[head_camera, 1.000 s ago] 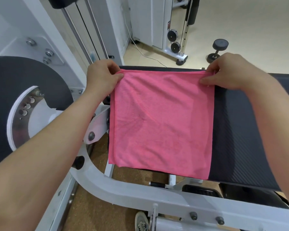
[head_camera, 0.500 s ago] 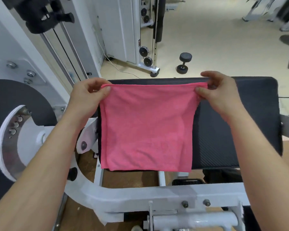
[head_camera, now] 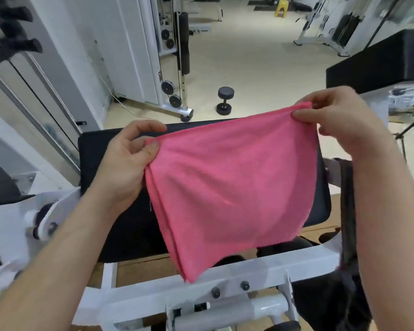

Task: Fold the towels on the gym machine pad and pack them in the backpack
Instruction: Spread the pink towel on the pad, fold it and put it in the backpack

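Towel (head_camera: 227, 187) held above pad (head_camera: 91, 151)

Left hand (head_camera: 127, 163) pinches one top corner, right hand (head_camera: 339, 123) the other, higher and farther out. Top edge runs left-right between them; layered cloth hangs over the pad. Next fold probably brings the hands together, corner to corner.

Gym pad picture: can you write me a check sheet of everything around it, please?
Surface: black pad on a white machine frame.
Job's things: pink towel, doubled over, hanging tilted; backpack not clearly seen.
Clutter: dumbbell on the beige floor beyond the pad.
Hands: left hand and right hand each pinch a top corner of the towel.
Cables: thin white cord on the floor; black machine cables at left.
Surroundings: gym machines, yellow stool far off.
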